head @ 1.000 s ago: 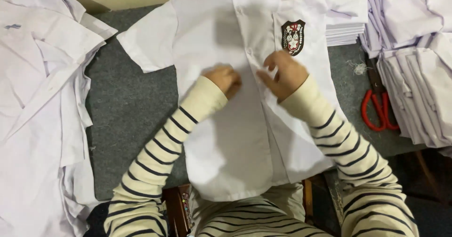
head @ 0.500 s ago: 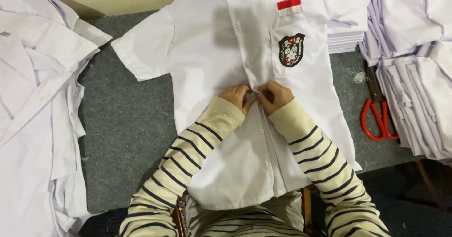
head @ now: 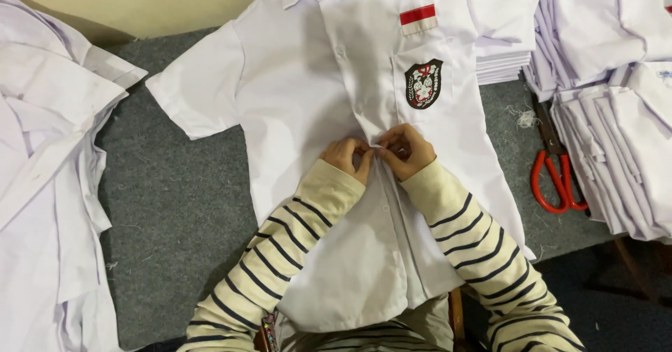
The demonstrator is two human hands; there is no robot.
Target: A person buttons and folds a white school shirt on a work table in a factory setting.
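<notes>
A white short-sleeved shirt [head: 301, 93] lies face up on the grey felt table [head: 175, 212], collar away from me. It has a red-and-white patch [head: 418, 19] and a dark shield badge [head: 423, 83] on the chest pocket. My left hand [head: 346, 157] and my right hand [head: 404, 150] meet at the shirt's front placket, just below the pocket. Both pinch the placket edges between thumb and fingers. The button between them is hidden by my fingers. My sleeves are cream with dark stripes.
A loose heap of white shirts [head: 49, 184] covers the left side. Folded white shirts are stacked at the right [head: 616, 128] and behind the pocket side [head: 504, 58]. Red-handled scissors [head: 556, 180] lie on the felt right of the shirt, near thread scraps [head: 523, 117].
My hands have moved up the placket toward the badge and come closer together, fingertips now touching. The view has shifted, showing more of the collar.
</notes>
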